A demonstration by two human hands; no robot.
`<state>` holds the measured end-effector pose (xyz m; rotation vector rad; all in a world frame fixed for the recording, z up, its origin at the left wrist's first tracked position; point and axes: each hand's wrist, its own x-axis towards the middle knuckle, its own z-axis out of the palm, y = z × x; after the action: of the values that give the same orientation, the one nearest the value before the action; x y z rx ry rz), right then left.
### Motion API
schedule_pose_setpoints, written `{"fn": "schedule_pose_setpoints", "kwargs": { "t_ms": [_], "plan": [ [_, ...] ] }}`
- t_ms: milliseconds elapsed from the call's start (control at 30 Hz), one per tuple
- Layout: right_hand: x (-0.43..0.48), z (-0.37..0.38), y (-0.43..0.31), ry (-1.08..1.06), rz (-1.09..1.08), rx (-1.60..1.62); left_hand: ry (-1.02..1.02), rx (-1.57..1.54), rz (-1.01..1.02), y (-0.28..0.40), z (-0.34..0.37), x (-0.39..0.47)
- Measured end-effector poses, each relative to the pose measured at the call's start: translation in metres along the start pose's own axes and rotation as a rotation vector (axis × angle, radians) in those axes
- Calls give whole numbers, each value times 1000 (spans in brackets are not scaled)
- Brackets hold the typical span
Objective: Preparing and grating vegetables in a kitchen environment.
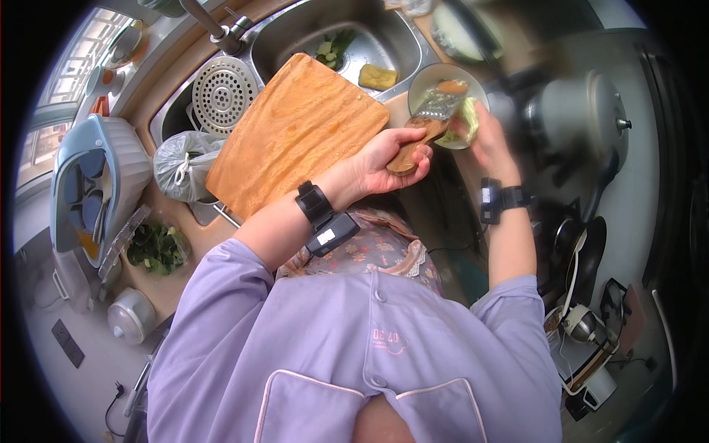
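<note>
My left hand [400, 158] is closed around the wooden handle [409, 155] of a cleaver-shaped tool. Its metal blade [437, 104], dotted with pale bits, lies over a light bowl [415, 88]. At the bowl's right side, my right hand [490, 138] has its fingers on a pale green leafy vegetable piece [469, 119], partly hidden by the hand. An orange piece of food [452, 86] shows beyond the blade. To the left, a wet wooden cutting board [302, 133] rests tilted across the sink's edge.
A steel sink [266, 44] holds greens [334, 50] and a yellow sponge [378, 77]. A tied plastic bag [185, 166] and perforated steel disc [224, 95] sit left of the board. A lidded pot [587, 122] stands right, and a cut pale melon or gourd [460, 33] lies beyond the bowl.
</note>
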<state>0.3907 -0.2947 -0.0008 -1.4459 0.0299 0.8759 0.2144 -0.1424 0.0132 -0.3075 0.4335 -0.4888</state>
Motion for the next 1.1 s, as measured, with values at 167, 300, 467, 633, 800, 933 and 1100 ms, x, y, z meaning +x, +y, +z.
{"fn": "schedule_pose_setpoints", "kwargs": {
  "t_ms": [167,300,467,633,800,933,1100],
  "plan": [
    [0,-32,-10,43,57,52,211,480,201,-28,-21,13],
    [-24,-9,-5,-14,186,-43,260,622,274,-41,-46,33],
    [-36,10,-1,11,47,-670,272,641,301,-47,-50,47],
    [-28,2,14,99,-484,-1306,278,661,287,-45,-53,50],
    [-45,33,14,178,-519,-1533,294,673,284,-44,-53,49],
    [-58,37,24,185,-590,-1602,305,681,274,-45,-49,47],
    [-52,33,23,170,-634,-1589,354,678,247,-48,-45,46]
  ]
}}
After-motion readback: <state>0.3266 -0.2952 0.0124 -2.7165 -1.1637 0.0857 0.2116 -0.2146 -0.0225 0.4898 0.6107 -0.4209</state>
